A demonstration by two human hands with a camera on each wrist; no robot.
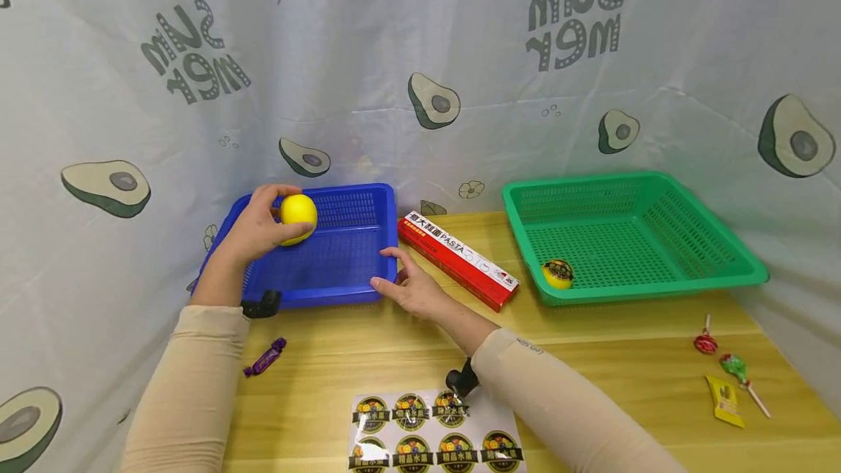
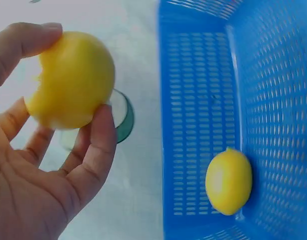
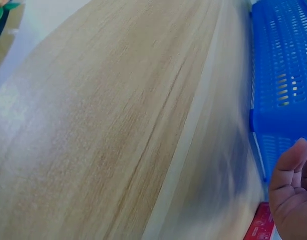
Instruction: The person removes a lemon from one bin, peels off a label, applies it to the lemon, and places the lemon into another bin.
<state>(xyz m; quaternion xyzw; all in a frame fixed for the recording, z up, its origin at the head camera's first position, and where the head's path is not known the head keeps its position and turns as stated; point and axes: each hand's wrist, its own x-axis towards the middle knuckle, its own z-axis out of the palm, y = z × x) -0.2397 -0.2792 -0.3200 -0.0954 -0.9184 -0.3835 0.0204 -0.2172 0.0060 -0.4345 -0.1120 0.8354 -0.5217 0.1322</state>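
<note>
My left hand (image 1: pixel 258 228) grips a yellow lemon (image 1: pixel 298 212) above the left part of the blue basket (image 1: pixel 393 221). In the left wrist view, the thumb and fingertips press on opposite sides of that held lemon (image 2: pixel 76 80). Another lemon (image 2: pixel 229 181) lies on the basket floor, and in the head view the held one mostly hides it. My right hand (image 1: pixel 417 290) is at the basket's front right corner, with thumb and index finger spread apart over the rim. The right wrist view shows its thumb near the blue wall; whether it presses there I cannot tell.
A red and white pasta box (image 1: pixel 460 261) lies between the blue basket and a green basket (image 1: pixel 657 292), which holds a yellow fruit with a sticker (image 1: pixel 558 274). A purple candy (image 1: pixel 266 358), a sticker sheet (image 1: pixel 427 433), two lollipops (image 1: pixel 734 366) and a yellow packet (image 1: pixel 726 401) lie in front.
</note>
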